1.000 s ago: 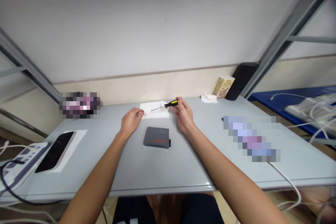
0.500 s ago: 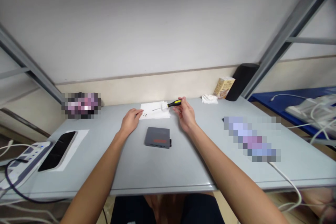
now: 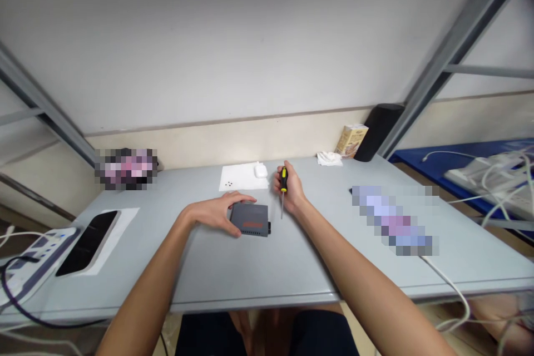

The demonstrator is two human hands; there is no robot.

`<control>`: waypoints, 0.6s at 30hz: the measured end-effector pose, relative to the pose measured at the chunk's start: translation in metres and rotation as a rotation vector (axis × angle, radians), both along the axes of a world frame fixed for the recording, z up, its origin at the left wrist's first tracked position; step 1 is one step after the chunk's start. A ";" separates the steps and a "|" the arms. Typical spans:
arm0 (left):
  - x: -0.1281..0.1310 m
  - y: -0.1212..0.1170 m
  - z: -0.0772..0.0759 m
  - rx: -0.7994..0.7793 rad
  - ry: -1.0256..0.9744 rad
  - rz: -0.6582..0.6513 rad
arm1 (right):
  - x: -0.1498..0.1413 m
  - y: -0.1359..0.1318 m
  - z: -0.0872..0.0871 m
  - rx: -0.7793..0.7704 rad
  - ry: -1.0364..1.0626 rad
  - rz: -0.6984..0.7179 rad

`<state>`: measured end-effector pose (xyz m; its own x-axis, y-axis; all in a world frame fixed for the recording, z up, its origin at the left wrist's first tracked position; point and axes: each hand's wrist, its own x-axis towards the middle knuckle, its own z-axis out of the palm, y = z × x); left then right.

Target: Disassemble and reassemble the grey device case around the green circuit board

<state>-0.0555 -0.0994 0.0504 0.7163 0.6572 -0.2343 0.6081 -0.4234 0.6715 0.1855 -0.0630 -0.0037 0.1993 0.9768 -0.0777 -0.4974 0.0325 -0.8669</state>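
My left hand [image 3: 217, 214] spans the left side of a flat dark grey device box [image 3: 255, 216], its thumb at the near edge and its fingers along the far edge. The box lies on the table, with red print on top, a row of small vents in front and a black connector on its right. In my closed right hand [image 3: 293, 186] is a black and yellow screwdriver [image 3: 284, 179], its shaft pointing down towards me, just right of the box. Behind them lies a white paper sheet [image 3: 237, 171] bearing several tiny dark screws [image 3: 228, 184] and a small white rounded case [image 3: 261, 171].
On the left are a phone [image 3: 88, 242] on paper and a power strip [image 3: 37, 267] with cables. A crumpled tissue [image 3: 329, 158], a yellow carton [image 3: 351, 141] and a black cylinder [image 3: 379, 130] stand at the back right. A blurred-out object with a white cable [image 3: 448, 281] lies right.
My left hand has moved from the paper to the grey box. My right hand has come nearer, turning the screwdriver from pointing left over the paper to pointing down towards me.
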 end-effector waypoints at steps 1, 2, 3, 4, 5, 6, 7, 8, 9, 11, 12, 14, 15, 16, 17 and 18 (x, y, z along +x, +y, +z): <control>0.003 -0.001 -0.001 0.015 0.002 0.001 | -0.005 -0.003 0.000 -0.024 0.073 0.060; 0.006 -0.001 -0.003 0.036 -0.005 0.004 | -0.009 -0.006 0.001 -0.037 0.126 0.099; 0.010 -0.002 -0.005 0.062 -0.020 0.013 | -0.012 -0.008 0.001 -0.051 0.180 0.140; 0.013 -0.003 -0.008 0.091 -0.036 0.029 | -0.014 -0.010 0.002 -0.047 0.203 0.147; 0.016 -0.003 -0.011 0.119 -0.047 0.052 | -0.015 -0.010 0.002 -0.039 0.213 0.147; 0.020 -0.004 -0.014 0.148 -0.053 0.082 | -0.014 -0.010 0.002 -0.032 0.220 0.146; 0.023 -0.005 -0.017 0.178 -0.056 0.112 | -0.013 -0.010 0.003 -0.027 0.227 0.145; 0.027 -0.006 -0.021 0.209 -0.060 0.140 | -0.010 -0.009 0.003 -0.026 0.230 0.142; 0.030 -0.007 -0.024 0.238 -0.068 0.167 | -0.008 -0.007 0.004 -0.027 0.230 0.139; 0.035 -0.008 -0.031 0.279 -0.094 0.211 | -0.003 -0.005 0.006 -0.023 0.211 0.124; 0.037 -0.008 -0.033 0.284 -0.107 0.231 | -0.001 -0.004 0.008 -0.015 0.193 0.113; 0.038 -0.008 -0.036 0.262 -0.121 0.264 | 0.001 -0.004 0.012 0.019 0.154 0.095; 0.037 -0.008 -0.037 0.239 -0.128 0.271 | 0.000 -0.005 0.014 0.042 0.142 0.097; 0.036 -0.007 -0.036 0.217 -0.139 0.272 | -0.001 -0.006 0.016 0.064 0.137 0.109; 0.034 -0.006 -0.035 0.197 -0.156 0.267 | -0.003 -0.008 0.017 0.084 0.140 0.132; 0.032 -0.005 -0.033 0.185 -0.177 0.264 | -0.006 -0.010 0.018 0.099 0.146 0.166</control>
